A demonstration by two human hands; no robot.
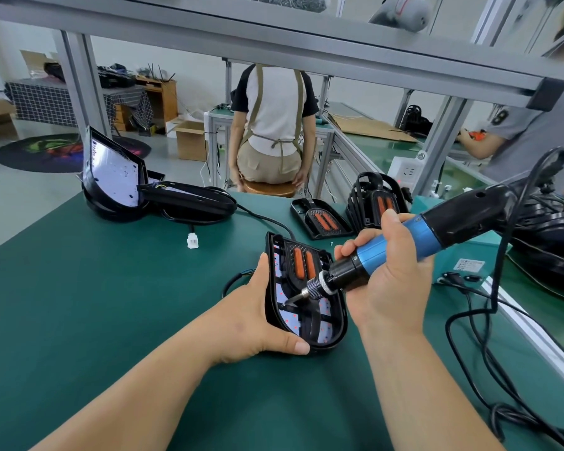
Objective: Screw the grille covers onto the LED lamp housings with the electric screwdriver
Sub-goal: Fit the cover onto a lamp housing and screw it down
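Left hand (pixel 258 320) grips housing (pixel 324 322) — right hand (pixel 391 284) presses screwdriver (pixel 415 235) into it.

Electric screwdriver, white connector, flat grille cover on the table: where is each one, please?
electric screwdriver (pixel 421 235), head view, blue barrel.
white connector (pixel 192 241), head view, plug body.
flat grille cover (pixel 322 220), head view, orange strips.

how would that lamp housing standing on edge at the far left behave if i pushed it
Probably apt to tip: the lamp housing stands steeply on its edge, seemingly propped among other black housings. It likely stays stiff, since its shell looks like rigid moulded plastic. The green mat looks grippy, so it would sooner topple than slide.
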